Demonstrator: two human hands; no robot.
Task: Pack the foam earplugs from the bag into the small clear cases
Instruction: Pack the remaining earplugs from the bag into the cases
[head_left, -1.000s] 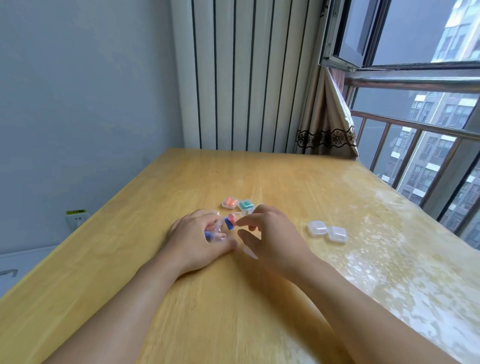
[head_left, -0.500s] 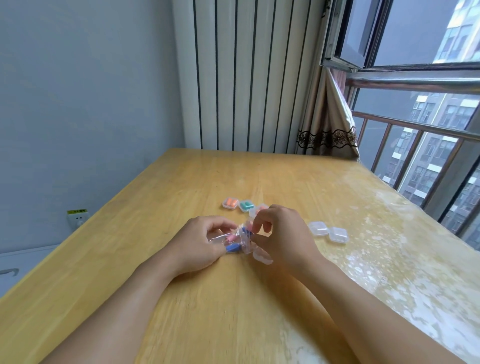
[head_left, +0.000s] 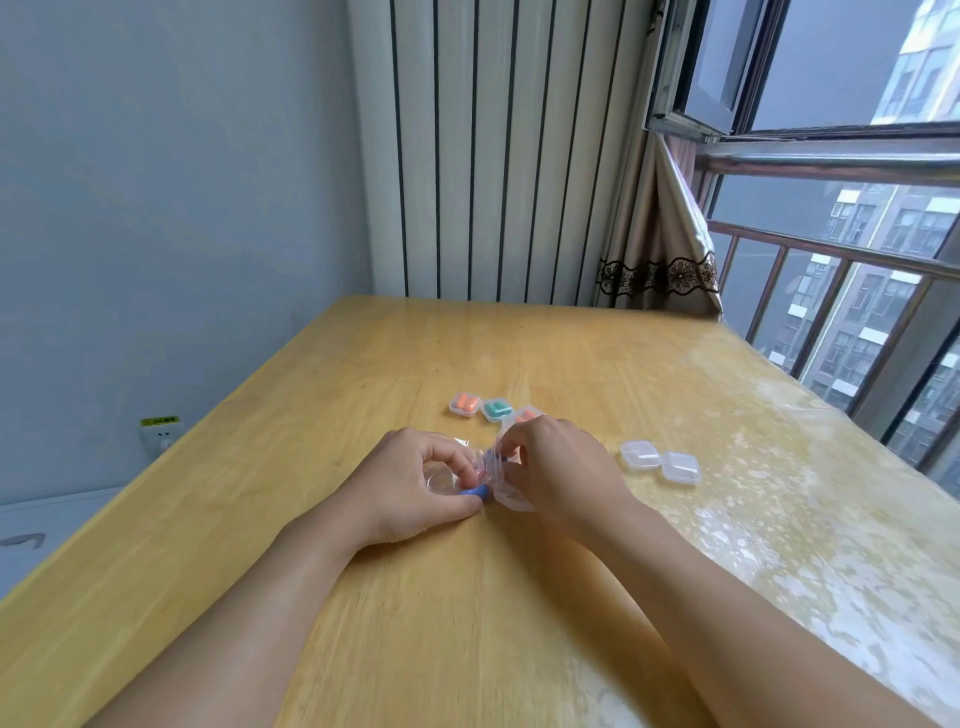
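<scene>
A small clear plastic bag (head_left: 487, 470) sits between my hands at the middle of the wooden table (head_left: 519, 597). My left hand (head_left: 415, 483) grips its left side, and a blue earplug (head_left: 475, 491) shows under my fingers. My right hand (head_left: 561, 467) pinches the bag's right edge with curled fingers. A clear case (head_left: 511, 501) lies half hidden under my right hand. Behind my hands stand a case with orange earplugs (head_left: 465, 404), a case with green earplugs (head_left: 496, 409) and a third with orange ones (head_left: 525, 414), partly covered.
Two clear cases with nothing in them (head_left: 660, 462) lie side by side to the right of my right hand. The table's right side is pale and glossy beside the window railing (head_left: 831, 249). A wall socket (head_left: 161, 434) is beyond the left table edge.
Both hands drew a little toward me with the bag. My right hand went from open fingers reaching over the bag to pinching its right edge.
</scene>
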